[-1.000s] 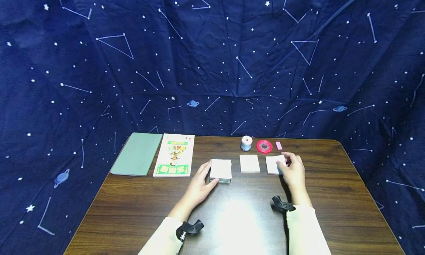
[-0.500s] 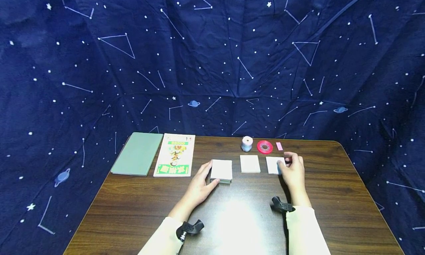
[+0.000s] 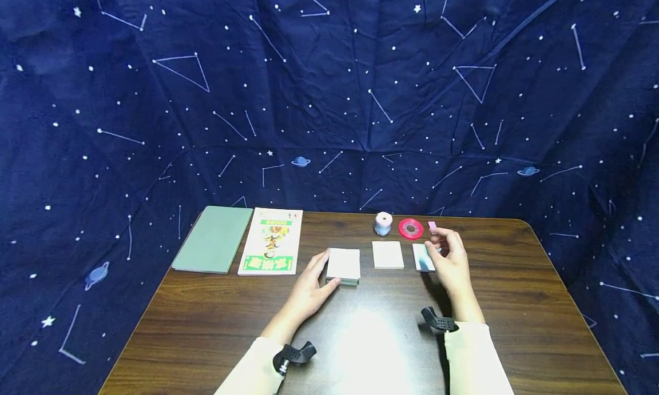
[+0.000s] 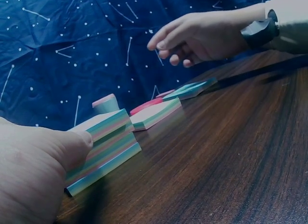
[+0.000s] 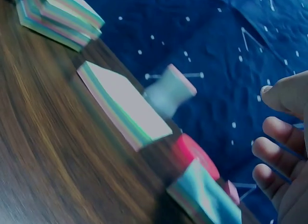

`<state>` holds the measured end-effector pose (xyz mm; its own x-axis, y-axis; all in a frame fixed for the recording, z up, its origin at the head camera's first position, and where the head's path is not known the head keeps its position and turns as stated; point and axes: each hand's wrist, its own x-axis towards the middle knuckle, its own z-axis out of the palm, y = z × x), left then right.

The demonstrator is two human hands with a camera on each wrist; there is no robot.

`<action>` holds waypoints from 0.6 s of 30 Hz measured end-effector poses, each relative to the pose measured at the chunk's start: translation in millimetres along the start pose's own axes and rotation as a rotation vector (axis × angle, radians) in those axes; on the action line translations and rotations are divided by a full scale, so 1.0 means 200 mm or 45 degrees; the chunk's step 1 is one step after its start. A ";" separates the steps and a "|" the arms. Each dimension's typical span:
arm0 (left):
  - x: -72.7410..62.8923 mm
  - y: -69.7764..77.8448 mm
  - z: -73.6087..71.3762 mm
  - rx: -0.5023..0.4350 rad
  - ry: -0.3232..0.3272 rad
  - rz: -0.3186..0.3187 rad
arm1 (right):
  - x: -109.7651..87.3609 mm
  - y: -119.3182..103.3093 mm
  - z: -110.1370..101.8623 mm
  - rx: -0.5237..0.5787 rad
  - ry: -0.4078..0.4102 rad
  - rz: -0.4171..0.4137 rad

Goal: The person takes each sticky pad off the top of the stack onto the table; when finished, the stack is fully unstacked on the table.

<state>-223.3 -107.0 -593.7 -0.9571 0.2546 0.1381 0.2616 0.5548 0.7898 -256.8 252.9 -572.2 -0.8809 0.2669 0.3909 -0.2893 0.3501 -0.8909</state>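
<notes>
My left hand [image 3: 306,289] holds a stack of square sticky-note pads [image 3: 344,263] by its near left side, the thumb pressed on the front edge. In the left wrist view the stack [image 4: 108,137] shows pastel layers, its upper part offset from the lower. To the right, my right hand [image 3: 453,266] hovers over a thinner square pad [image 3: 422,258] with a shiny blue top [image 5: 207,190]. Nothing is between its loosely bent fingers, which stand apart from the pad in the left wrist view. Between the hands lies another white-topped pad [image 3: 388,255].
Behind the pads stand a pale thread spool [image 3: 383,224], a red ring-shaped roll [image 3: 403,229] and a small pink block [image 3: 432,225]. A green notebook [image 3: 212,239] and a colourful booklet [image 3: 272,240] lie on the left. A starry curtain [image 3: 329,98] hangs behind the wooden table [image 3: 206,326].
My right hand has let go of the right pad and lifted off it, its fingers moving left and up. The pad's top, white before, now looks mostly blue. My left hand has stayed put.
</notes>
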 end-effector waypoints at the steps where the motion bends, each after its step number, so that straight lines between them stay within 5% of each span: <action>1: 0.00 0.00 0.00 0.002 0.003 0.001 | 0.00 -0.02 0.02 0.009 -0.028 -0.005; 18: 0.00 0.00 0.01 0.030 0.022 0.037 | -0.13 -0.21 0.34 0.093 -0.517 -0.088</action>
<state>-223.6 -106.0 -595.5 -0.9510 0.2573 0.1713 0.2920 0.5661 0.7709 -246.5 170.4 -560.1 -0.9304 -0.1358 0.3405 -0.3659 0.2865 -0.8854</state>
